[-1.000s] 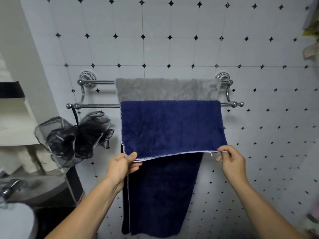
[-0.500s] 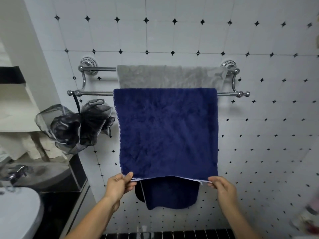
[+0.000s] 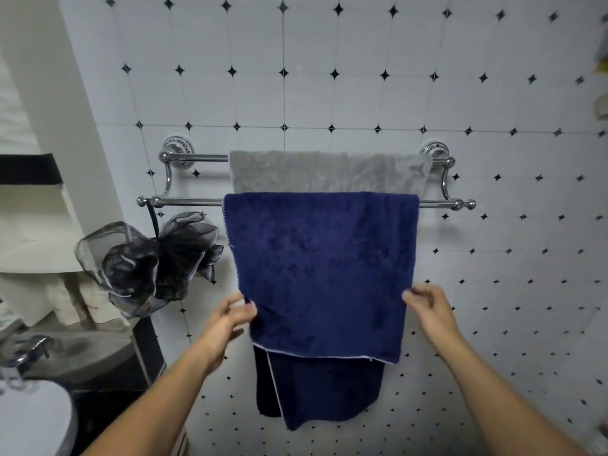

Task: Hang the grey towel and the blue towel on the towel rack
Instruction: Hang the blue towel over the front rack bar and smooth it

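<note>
Nearest, the left hand (image 3: 230,319) and right hand (image 3: 427,307) pinch opposite side edges of the blue towel (image 3: 322,268), draped over the front bar of the towel rack (image 3: 190,201) above them; beyond, the grey towel (image 3: 329,172) hangs on the rear bar.

Two bare forearms rise from the lower edge of the head view, with no sleeves, watch, bracelet or gloves on them. The left hand (image 3: 230,319) and right hand (image 3: 431,309) are bare too, their fingers (image 3: 415,293) ringless with short, plain nails.
</note>
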The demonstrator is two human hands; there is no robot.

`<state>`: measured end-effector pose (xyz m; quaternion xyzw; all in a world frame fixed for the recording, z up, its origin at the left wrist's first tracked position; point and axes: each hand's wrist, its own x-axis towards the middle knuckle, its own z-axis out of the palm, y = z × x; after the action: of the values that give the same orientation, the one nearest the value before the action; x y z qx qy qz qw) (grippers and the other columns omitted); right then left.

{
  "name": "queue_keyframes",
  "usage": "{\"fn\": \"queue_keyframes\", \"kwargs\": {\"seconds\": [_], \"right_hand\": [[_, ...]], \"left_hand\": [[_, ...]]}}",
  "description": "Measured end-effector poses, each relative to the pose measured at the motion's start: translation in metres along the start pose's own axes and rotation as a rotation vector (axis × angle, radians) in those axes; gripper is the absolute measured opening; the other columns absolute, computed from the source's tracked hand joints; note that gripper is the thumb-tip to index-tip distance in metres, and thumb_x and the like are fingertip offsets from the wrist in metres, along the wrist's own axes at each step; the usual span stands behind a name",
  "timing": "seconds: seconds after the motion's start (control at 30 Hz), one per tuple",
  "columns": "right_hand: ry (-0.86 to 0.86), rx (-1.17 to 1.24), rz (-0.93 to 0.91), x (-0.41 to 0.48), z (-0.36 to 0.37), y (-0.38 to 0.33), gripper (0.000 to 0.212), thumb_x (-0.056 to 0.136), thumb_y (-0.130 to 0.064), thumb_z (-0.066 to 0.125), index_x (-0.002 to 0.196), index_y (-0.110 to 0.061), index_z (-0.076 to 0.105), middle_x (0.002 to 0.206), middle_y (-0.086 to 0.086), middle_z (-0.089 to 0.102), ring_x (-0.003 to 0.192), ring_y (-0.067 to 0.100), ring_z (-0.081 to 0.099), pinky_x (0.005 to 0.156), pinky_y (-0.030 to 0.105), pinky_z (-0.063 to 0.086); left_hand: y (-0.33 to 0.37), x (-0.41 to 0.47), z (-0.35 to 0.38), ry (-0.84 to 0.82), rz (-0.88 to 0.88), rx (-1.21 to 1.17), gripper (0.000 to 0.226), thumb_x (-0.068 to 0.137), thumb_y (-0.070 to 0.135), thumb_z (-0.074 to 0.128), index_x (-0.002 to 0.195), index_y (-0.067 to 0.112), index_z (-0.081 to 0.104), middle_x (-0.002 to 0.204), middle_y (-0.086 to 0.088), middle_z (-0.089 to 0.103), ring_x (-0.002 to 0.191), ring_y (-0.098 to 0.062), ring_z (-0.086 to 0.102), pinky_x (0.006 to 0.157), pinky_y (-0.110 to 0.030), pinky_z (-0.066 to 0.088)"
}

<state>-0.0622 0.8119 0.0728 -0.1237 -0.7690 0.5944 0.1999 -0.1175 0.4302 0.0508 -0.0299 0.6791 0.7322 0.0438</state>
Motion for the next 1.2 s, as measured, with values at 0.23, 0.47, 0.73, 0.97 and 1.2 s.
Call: {"fn": "queue_keyframes", "kwargs": {"seconds": [0.23, 0.47, 0.73, 0.97, 1.2], "right_hand": [[-0.098, 0.282, -0.123, 0.056, -0.001, -0.114, 0.023, 0.087, -0.034, 0.069, 0.102, -0.016, 0.068, 0.091, -0.005, 0.077, 0.080, 0.010, 0.073, 0.060, 0.023, 0.057], [-0.196, 0.350, 0.012, 0.050, 0.006, -0.078, 0.019, 0.090, -0.022, 0.068, 0.105, -0.012, 0.073, 0.105, 0.008, 0.076, 0.094, 0.024, 0.074, 0.075, 0.034, 0.058], [-0.339, 0.378, 0.025, 0.057, 0.003, -0.103, 0.038, 0.067, -0.039, 0.084, 0.099, -0.020, 0.079, 0.109, 0.008, 0.075, 0.098, 0.025, 0.073, 0.069, 0.030, 0.059], [-0.463, 0.579, 0.179, 0.051, 0.001, -0.110, 0.050, 0.064, -0.032, 0.077, 0.110, -0.013, 0.076, 0.114, 0.011, 0.073, 0.104, 0.029, 0.070, 0.076, 0.037, 0.058], [-0.403, 0.712, 0.202, 0.047, -0.004, -0.117, 0.032, 0.076, -0.027, 0.065, 0.102, -0.012, 0.079, 0.109, 0.010, 0.075, 0.099, 0.027, 0.072, 0.078, 0.036, 0.055]], "left_hand": [[0.112, 0.035, 0.013, 0.080, 0.312, -0.011, 0.032, 0.075, 0.027, 0.080, 0.101, 0.014, 0.068, 0.095, 0.003, 0.076, 0.086, -0.014, 0.071, 0.066, -0.022, 0.052], [0.122, 0.036, 0.014, 0.135, 0.395, 0.002, 0.039, 0.080, 0.033, 0.075, 0.095, -0.001, 0.066, 0.092, -0.011, 0.071, 0.080, -0.024, 0.066, 0.071, -0.043, 0.054], [0.142, 0.037, 0.019, 0.032, 0.319, -0.132, 0.008, 0.080, 0.025, 0.076, 0.081, 0.017, 0.075, 0.091, -0.007, 0.077, 0.081, -0.024, 0.072, 0.069, -0.035, 0.057], [0.140, 0.028, 0.023, -0.017, 0.318, -0.195, 0.010, 0.085, 0.019, 0.067, 0.092, 0.013, 0.072, 0.089, 0.000, 0.075, 0.078, -0.013, 0.069, 0.065, -0.024, 0.051], [0.138, 0.023, 0.025, -0.153, 0.248, -0.471, 0.036, 0.096, 0.035, 0.048, 0.115, 0.012, 0.067, 0.106, -0.007, 0.071, 0.089, -0.021, 0.065, 0.070, -0.031, 0.053]]}}
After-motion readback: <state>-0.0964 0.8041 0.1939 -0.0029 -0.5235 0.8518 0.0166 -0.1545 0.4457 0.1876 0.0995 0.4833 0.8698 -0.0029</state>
